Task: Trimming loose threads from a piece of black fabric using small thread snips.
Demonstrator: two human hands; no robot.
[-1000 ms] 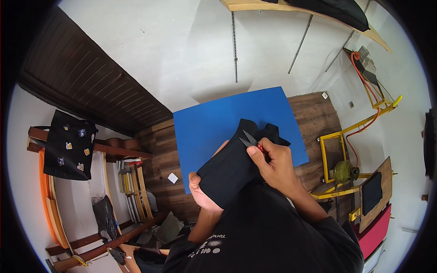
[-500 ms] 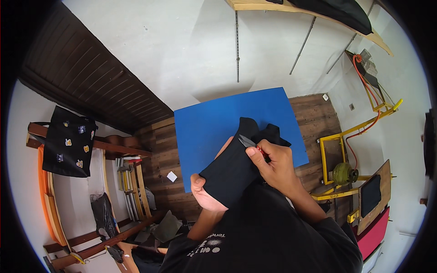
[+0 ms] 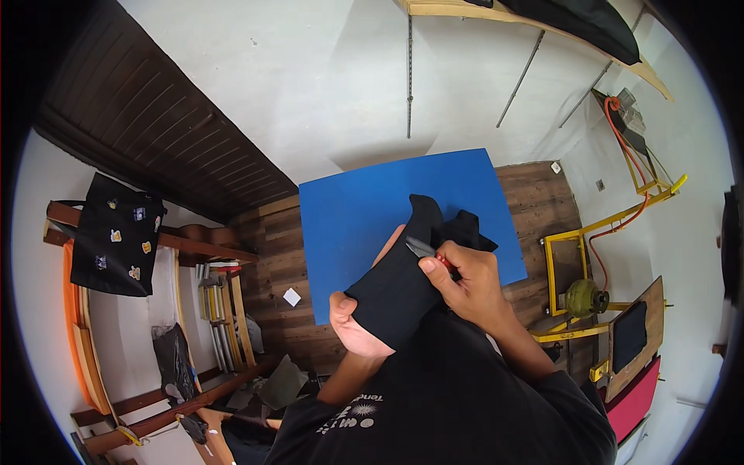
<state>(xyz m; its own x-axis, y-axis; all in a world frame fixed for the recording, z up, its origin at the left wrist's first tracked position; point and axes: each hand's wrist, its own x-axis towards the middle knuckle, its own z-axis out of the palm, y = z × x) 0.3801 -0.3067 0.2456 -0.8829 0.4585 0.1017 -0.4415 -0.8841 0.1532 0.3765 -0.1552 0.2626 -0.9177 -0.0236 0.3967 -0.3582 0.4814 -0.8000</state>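
Note:
A piece of black fabric is draped over my left hand, whose thumb clamps its near left edge while the other fingers support it from beneath. My right hand is closed round small red-handled snips. Their pointed grey blade lies against the upper part of the fabric, pointing up and left. Whether the tip cuts into the cloth, I cannot tell. A bunched black part of the fabric shows beyond my right hand. All this is held above a blue tabletop.
Left of the table, a black bag with small colourful patches hangs on a wooden rack. A small white card lies on the wood floor. To the right stand a yellow metal frame and a green gas cylinder. A wooden shelf juts from the far wall.
The snips' blade has tilted slightly against the fabric, and my right hand has shifted only a little. My left hand still grips the same edge. The whole view has moved slightly.

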